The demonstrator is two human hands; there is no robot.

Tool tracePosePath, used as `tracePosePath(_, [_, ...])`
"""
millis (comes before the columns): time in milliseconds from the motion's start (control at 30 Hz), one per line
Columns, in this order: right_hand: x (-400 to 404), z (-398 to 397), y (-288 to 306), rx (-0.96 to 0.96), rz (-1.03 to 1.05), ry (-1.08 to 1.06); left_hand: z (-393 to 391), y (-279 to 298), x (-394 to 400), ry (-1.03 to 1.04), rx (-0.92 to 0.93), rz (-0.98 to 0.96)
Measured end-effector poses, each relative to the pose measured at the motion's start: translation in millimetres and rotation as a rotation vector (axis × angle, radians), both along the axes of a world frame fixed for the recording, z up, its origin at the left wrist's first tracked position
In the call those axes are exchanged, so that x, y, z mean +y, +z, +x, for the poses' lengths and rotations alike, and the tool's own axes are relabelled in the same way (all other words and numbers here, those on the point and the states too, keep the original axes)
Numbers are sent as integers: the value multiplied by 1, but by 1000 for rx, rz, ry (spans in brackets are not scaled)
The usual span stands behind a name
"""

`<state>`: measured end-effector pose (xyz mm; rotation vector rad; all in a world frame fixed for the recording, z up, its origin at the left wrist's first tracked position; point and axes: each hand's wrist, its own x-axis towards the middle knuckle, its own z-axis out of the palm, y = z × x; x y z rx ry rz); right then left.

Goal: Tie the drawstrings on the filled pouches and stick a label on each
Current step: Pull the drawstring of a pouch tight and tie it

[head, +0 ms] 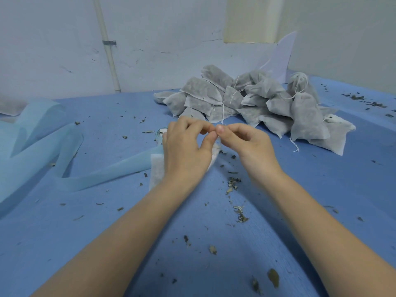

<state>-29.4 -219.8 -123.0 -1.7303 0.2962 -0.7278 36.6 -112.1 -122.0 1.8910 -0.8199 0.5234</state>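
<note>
A white pouch point(156, 168) lies on the blue table under my left hand point(186, 146), mostly hidden by the hand and wrist. My left hand and my right hand point(246, 142) meet fingertip to fingertip above it. Both pinch the thin white drawstring point(222, 124), of which only a small loop shows above the fingers. Behind the hands a heap of filled grey-white pouches point(252, 101) is piled, with loose strings hanging from several.
A long light-blue strip point(42, 151) curls over the left of the blue table point(107, 243). A small roll point(161, 131) sits just left of my left hand. Dried leaf crumbs point(233, 185) are scattered around. A wall with a white pipe point(109, 54) stands behind.
</note>
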Motion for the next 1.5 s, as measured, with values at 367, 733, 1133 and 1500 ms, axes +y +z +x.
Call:
tracePosePath(367, [8, 7, -3, -15, 42, 8, -4, 8, 0, -32, 196, -5])
tracePosePath(733, [-2, 5, 3, -93, 4, -128, 9, 11, 6, -64, 317, -174])
tracePosePath(1133, [-18, 10, 1, -197, 491, -231, -2, 2, -11, -514, 1329, -388])
tracePosePath(1500, [-21, -2, 4, -38, -28, 127, 6, 1, -6, -541, 1456, -557])
